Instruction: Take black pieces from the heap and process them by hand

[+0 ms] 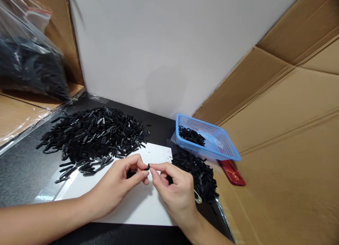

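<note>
Over a white sheet [143, 209], both hands meet fingertip to fingertip. My left hand [129, 172] pinches a small black strip [148, 167] between thumb and fingers, and more black pieces [130, 173] show inside its curl. At the strip's other end, the thumb and forefinger of my right hand [174, 185] are closed; something black [169, 180] is tucked in that palm too. Left of the sheet spreads a large heap of black strips [97, 135], some with pale marks. A second pile of black strips [197, 174] lies just right of my right hand.
A blue mesh basket [212, 149] holding some black strips stands behind the right pile. Near it lies a red object [233, 172]. A clear bag of black material [29, 61] sits at far left. Cardboard [291, 149] borders the right, a pale wall [169, 43] the back.
</note>
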`<state>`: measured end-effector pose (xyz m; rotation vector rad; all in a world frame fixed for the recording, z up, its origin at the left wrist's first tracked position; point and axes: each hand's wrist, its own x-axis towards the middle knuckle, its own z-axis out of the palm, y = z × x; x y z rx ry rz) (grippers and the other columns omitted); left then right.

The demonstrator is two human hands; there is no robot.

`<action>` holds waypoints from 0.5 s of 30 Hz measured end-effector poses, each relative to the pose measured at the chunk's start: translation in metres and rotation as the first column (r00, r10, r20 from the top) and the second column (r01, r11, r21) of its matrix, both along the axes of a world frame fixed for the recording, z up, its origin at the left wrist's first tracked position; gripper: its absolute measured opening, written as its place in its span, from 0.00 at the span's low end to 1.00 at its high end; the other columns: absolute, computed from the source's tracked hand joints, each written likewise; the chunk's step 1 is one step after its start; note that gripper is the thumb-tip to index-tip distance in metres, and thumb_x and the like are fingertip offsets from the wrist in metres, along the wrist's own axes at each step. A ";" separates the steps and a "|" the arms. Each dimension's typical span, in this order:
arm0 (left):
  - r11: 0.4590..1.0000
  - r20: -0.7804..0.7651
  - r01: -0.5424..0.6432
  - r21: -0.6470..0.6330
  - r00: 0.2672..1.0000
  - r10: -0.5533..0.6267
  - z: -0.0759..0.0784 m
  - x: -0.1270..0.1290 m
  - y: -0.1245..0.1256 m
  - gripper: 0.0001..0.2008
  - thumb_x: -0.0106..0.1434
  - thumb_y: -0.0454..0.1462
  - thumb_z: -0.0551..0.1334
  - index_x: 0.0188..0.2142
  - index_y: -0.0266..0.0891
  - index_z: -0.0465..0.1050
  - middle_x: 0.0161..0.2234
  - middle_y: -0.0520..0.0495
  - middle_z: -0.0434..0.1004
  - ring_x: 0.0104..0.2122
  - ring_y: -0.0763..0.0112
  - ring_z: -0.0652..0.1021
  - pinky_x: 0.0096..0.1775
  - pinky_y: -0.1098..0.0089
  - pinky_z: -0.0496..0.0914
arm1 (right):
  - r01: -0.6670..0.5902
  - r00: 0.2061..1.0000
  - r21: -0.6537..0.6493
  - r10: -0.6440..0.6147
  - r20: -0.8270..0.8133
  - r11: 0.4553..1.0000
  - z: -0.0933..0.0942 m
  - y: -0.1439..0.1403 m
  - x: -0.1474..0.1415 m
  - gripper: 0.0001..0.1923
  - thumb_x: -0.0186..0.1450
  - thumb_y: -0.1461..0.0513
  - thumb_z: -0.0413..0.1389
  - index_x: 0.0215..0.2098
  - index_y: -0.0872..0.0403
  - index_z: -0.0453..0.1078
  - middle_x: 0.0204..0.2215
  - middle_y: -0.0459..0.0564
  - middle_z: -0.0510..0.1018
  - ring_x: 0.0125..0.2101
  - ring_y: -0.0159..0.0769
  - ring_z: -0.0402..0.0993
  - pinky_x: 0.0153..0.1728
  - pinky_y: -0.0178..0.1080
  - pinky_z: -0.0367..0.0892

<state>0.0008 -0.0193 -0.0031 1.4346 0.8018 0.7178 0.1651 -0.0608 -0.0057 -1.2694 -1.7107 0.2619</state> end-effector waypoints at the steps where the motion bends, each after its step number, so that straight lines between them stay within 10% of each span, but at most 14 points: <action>1: 1.000 -0.027 -0.012 0.028 1.000 0.013 0.000 0.000 -0.001 0.08 0.64 0.41 0.60 0.30 0.40 0.67 0.29 0.54 0.73 0.32 0.70 0.73 0.36 0.70 0.64 | 0.003 1.000 -0.011 -0.003 -0.006 1.000 0.000 0.000 -0.001 0.07 0.62 0.68 0.57 0.30 0.61 0.78 0.15 0.41 0.66 0.15 0.27 0.60 0.17 0.31 0.58; 15: 0.969 -0.170 -0.028 0.247 0.983 0.072 0.000 0.002 0.000 0.12 0.65 0.43 0.57 0.27 0.41 0.65 0.26 0.54 0.68 0.28 0.70 0.67 0.31 0.70 0.59 | 0.101 0.991 0.093 -0.109 0.079 0.991 -0.001 0.008 -0.009 0.08 0.60 0.69 0.52 0.25 0.58 0.70 0.16 0.41 0.65 0.15 0.26 0.63 0.18 0.29 0.60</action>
